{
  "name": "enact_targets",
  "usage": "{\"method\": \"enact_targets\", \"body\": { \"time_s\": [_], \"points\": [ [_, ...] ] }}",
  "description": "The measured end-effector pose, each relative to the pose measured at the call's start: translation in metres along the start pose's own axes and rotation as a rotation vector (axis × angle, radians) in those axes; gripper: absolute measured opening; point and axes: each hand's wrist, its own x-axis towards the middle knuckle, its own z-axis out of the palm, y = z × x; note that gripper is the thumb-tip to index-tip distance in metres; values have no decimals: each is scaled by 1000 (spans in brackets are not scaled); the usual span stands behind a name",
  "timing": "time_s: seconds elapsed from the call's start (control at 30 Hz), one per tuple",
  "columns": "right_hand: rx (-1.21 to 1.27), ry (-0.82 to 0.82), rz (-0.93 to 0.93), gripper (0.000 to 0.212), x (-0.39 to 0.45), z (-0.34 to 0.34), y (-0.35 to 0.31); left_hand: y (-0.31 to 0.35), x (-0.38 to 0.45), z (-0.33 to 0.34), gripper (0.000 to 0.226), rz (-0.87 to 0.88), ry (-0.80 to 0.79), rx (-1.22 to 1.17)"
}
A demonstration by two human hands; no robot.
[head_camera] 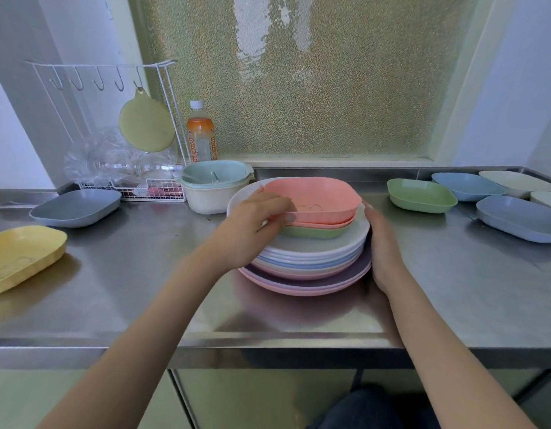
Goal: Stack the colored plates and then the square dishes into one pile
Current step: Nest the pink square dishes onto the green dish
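Note:
A pile of several round colored plates (311, 258) stands at the middle of the steel counter. On top of it lie a green square dish (314, 232) and two pink square dishes (317, 198), nested. My left hand (255, 226) pinches the left rim of the top pink dish. My right hand (381, 243) rests flat against the right side of the plate pile, fingers straight. Loose square dishes lie around: yellow (23, 255) and grey-blue (76, 207) at the left, green (421, 195), blue (467, 185), cream (515, 181) and grey-blue (518, 216) at the right.
Nested bowls (212, 187) stand just behind the pile on the left. A white wire rack (113, 128) with hooks, plastic wrap and a hanging yellow-green pad stands at the back left beside a drink bottle (201, 134). The counter's front edge (268, 342) runs near my arms.

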Motion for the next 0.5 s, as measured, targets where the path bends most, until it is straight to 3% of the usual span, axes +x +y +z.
{"method": "enact_targets", "body": {
  "time_s": [0.5],
  "points": [
    [11, 16, 25, 45, 0, 1, 0, 7, 9, -1, 56, 33, -153, 312]
  ]
}}
